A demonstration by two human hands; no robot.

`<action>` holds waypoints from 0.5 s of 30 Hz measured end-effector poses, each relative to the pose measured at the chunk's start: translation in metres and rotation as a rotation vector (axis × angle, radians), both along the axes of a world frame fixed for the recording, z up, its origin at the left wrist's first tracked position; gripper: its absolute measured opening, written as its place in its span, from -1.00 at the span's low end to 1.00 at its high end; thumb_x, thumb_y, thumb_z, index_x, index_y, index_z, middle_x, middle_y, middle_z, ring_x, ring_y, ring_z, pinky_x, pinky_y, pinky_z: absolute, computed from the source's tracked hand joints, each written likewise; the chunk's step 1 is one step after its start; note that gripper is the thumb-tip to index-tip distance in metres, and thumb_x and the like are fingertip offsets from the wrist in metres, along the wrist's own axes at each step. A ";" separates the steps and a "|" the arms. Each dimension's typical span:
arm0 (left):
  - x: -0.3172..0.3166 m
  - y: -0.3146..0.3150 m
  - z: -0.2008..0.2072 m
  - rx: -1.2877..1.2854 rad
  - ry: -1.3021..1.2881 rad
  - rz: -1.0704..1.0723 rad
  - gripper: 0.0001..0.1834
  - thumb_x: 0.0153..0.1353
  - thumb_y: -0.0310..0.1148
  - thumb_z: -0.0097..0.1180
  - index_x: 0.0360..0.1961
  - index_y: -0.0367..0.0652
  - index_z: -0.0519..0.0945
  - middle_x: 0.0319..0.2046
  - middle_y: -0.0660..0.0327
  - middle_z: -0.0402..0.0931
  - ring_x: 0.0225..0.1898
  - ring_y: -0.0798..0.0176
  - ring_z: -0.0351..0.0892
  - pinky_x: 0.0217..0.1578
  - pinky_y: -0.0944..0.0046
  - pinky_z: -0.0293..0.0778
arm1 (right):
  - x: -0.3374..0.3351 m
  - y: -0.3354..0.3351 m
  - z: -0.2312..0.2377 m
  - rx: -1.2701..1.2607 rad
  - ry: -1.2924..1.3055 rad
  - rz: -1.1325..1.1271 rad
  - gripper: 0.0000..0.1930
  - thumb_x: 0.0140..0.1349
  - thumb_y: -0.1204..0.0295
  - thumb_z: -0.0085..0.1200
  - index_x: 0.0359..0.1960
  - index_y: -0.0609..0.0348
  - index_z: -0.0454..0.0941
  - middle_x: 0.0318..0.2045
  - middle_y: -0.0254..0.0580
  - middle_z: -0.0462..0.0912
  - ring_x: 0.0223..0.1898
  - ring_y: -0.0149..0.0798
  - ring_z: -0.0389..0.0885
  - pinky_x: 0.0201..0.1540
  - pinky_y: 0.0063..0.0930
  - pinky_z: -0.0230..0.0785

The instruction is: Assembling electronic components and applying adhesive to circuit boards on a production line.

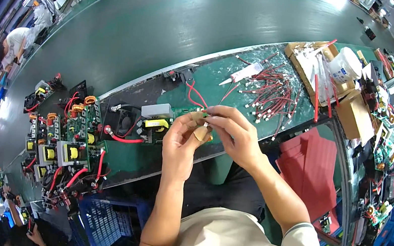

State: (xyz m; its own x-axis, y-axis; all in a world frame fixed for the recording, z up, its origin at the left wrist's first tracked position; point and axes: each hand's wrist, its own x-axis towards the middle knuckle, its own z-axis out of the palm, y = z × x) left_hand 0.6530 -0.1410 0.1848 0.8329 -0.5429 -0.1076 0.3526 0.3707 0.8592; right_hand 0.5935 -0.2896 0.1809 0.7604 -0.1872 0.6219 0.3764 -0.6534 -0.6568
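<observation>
Left hand and right hand meet at a circuit board; whether their fingers grip anything is unclear. A white bucket bears blue print.

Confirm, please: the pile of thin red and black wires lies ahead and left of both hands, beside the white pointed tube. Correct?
Left is wrong: the head view shows the wires ahead and right of the left hand and right hand, beside the white pointed tube.
</observation>
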 end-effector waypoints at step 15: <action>0.014 0.016 -0.015 0.188 -0.281 0.129 -0.63 0.26 -0.66 0.18 0.10 -0.28 0.51 -0.16 0.21 0.63 -0.14 0.43 0.61 -0.09 0.43 0.53 | 0.013 0.007 -0.006 1.131 0.502 0.159 -0.74 0.36 0.37 0.18 -0.05 0.32 0.61 -0.25 -0.18 0.72 -0.24 -0.39 0.68 -0.19 -0.50 0.52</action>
State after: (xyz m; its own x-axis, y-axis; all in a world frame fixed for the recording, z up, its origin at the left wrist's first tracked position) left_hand 0.6672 -0.1248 0.1699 0.9044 -0.4242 0.0467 0.0542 0.2227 0.9734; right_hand 0.6063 -0.2826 0.1753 0.9302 -0.3124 -0.1928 -0.0551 0.4006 -0.9146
